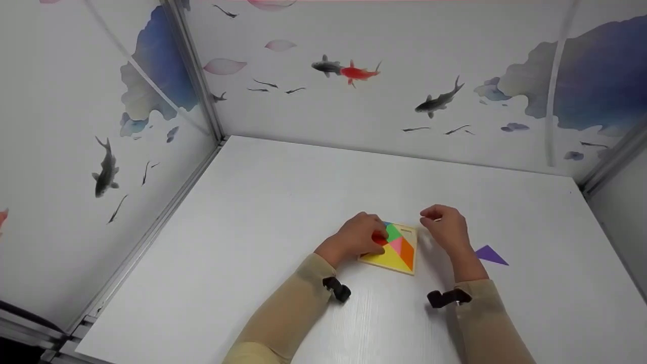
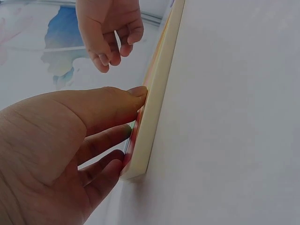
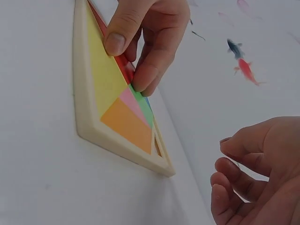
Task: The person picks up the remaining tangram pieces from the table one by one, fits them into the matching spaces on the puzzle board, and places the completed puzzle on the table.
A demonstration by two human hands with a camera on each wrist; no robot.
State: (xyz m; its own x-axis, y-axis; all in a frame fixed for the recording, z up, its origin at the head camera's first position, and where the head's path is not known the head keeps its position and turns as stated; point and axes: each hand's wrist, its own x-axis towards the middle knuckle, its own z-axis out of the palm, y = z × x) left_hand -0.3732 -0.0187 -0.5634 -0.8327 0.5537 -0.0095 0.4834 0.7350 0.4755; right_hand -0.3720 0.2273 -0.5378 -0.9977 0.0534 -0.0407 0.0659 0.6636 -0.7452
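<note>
A wooden tangram tray lies flat on the white table. In it sit yellow, orange, pink, green and red pieces, with a bit of blue at the far side. One corner of the tray shows bare wood. My left hand rests its fingertips on the pieces, thumb at the yellow one and fingers over the red and green, covering part of the red. Beside the tray, my right hand hovers with loosely bent fingers and holds nothing. A purple triangle lies right of the right wrist.
White walls printed with fish and blue patches stand behind and to the left of the table. Metal frame posts mark the corners. Both forearms wear tan sleeves with a black wrist mount.
</note>
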